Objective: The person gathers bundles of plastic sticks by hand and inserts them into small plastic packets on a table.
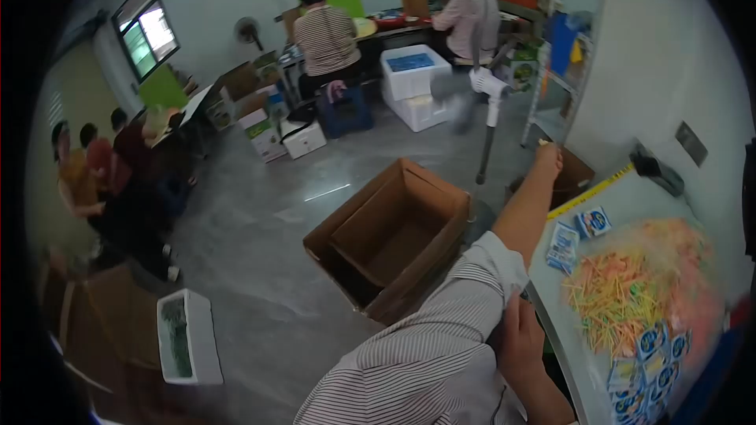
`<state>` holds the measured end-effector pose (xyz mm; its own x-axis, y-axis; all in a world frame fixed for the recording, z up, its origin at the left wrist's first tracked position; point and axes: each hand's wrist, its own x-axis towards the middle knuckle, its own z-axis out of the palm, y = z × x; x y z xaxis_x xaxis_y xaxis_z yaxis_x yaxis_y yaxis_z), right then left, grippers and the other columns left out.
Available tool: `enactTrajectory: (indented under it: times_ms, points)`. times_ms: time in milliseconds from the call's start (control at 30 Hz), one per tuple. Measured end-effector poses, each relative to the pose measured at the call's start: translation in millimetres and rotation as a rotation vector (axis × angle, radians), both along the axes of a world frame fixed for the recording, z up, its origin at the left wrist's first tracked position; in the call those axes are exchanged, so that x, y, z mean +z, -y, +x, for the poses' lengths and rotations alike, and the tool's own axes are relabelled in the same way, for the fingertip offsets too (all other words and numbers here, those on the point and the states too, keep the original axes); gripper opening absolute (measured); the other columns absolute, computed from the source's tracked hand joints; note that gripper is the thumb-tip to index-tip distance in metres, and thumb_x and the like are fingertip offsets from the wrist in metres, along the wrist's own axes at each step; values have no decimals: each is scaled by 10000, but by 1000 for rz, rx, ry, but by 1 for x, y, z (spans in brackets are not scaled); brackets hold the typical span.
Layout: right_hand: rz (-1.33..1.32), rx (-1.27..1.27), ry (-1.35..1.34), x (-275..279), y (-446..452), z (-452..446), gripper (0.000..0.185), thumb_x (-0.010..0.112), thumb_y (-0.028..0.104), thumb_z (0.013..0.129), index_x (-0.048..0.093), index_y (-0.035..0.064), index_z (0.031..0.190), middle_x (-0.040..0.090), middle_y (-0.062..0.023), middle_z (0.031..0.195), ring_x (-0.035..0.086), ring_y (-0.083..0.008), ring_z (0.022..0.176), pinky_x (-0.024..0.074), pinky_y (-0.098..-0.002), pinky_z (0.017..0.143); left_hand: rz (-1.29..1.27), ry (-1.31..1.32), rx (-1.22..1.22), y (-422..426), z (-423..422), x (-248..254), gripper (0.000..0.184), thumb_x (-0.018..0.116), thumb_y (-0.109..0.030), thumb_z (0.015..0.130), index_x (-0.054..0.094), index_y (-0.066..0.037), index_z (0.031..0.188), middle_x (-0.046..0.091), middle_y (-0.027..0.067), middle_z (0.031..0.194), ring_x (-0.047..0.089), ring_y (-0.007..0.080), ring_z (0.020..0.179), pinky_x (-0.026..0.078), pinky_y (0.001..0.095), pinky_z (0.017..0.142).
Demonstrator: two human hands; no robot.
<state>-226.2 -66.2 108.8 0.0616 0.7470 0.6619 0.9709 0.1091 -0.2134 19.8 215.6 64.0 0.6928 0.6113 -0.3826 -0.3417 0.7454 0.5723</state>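
Note:
My left arm, in a striped sleeve (pixel 441 323) rolled to the elbow, stretches out to the right. At its end my left hand (pixel 549 160) is closed, with a small pale bit at its fingertips that I cannot make out. It is over a brown cardboard box (pixel 576 171) beside the table. My right hand (pixel 523 340) is near the table edge, close to the left sleeve, its visible fingers loosely extended and holding nothing that shows. On the table (pixel 543 256) lie blue-and-white packets (pixel 592 223) and a clear plastic bag of thin coloured sticks (pixel 618 291).
A large open cardboard box (pixel 394 228) stands on the floor ahead, near a blurred pedestal fan (pixel 490 90). A white foam box (pixel 189 338) sits at lower left. Other people (pixel 324 35) work along the far tables. Yellow measuring tape (pixel 591 191) runs along the table's edge.

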Motion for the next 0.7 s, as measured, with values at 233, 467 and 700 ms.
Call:
enactTrajectory:
  times_ms: [233,467,700]
  points:
    - [-274,543,-823,5,8,-20,671,483,-45,681,145,-38,1261,530,-176,812,549,-218,641,430,-288,564,651,-397,485,-1,-24,-24,43,423,-105,774,448,-76,755,471,58,593,469,144,485,359,264,366]
    - [-191,702,-229,47,-57,-1,214,580,214,727,559,29,832,521,-95,704,507,-231,646,411,-280,583,2163,-641,373,86,-80,-33,53,460,-117,755,476,-66,756,512,86,700,535,192,654,451,314,474]
    - [-504,400,-74,63,-73,-14,391,555,396,719,537,9,772,540,-140,736,528,-279,701,388,-346,737,2579,-391,59,82,-69,-29,59,467,-147,742,478,-90,751,499,62,723,528,201,677,458,306,476]
